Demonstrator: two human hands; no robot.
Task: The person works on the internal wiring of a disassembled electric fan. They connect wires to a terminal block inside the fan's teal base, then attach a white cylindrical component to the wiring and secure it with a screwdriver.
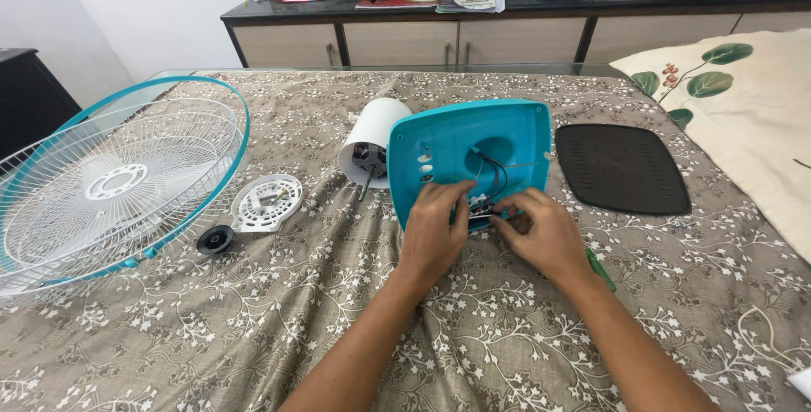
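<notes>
Both hands pinch at small wiring inside the teal fan base (460, 146): my left hand (435, 226) steadies its near edge, my right hand (541, 230) grips a connector. It lies mid-table, seemingly light, stiff plastic; the black wires (498, 174) look delicate, so hold the rim.

White wall (160, 6), dark-topped sideboard (473, 32), floral-patterned bedspread (253, 327).

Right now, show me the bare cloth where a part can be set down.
Free: near cloth below the fan guard, and right of the right hand under the black cover. Crowded: around the teal base, both hands, white motor housing.
</notes>
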